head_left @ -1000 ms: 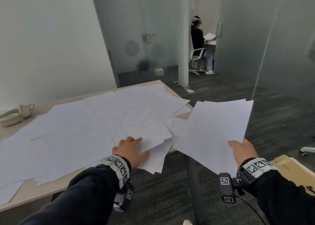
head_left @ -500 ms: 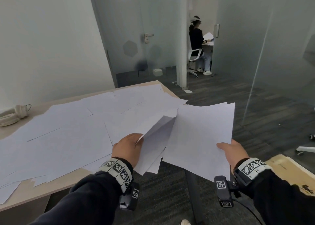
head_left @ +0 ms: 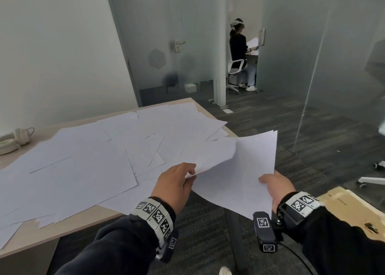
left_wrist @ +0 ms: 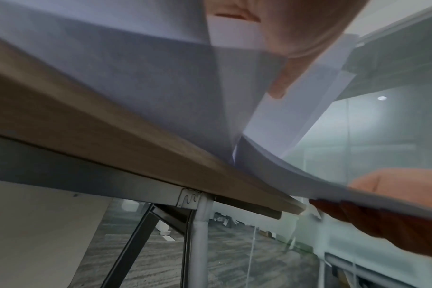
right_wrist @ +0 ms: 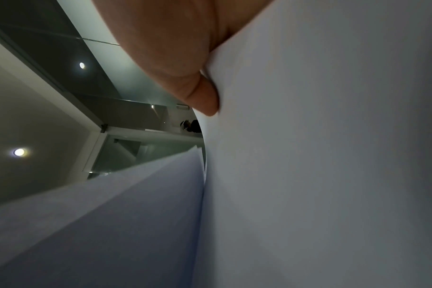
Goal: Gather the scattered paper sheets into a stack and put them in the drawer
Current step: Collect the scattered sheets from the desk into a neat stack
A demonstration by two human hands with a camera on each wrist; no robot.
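Several white paper sheets (head_left: 83, 160) lie scattered over the wooden table (head_left: 87, 224). My right hand (head_left: 273, 185) grips a small stack of sheets (head_left: 245, 170) off the table's right end, thumb on top; the stack (right_wrist: 321, 155) fills the right wrist view. My left hand (head_left: 177, 183) pinches a few curled sheets (head_left: 210, 151) by their near edge and holds them over the stack. From below, the left wrist view shows those sheets (left_wrist: 160, 87) bending up off the table edge (left_wrist: 111, 136). No drawer is in view.
Cream headphones (head_left: 14, 139) rest at the table's far left. A cardboard box (head_left: 354, 210) sits on the floor at right, by a chair base (head_left: 373, 179). Glass partitions stand beyond, with a seated person (head_left: 239, 52) behind them. A metal table leg (left_wrist: 200, 233) stands below.
My left hand went from resting flat on sheets at the table corner to pinching and lifting them. It has carried them rightward onto the stack, which my right hand brought closer.
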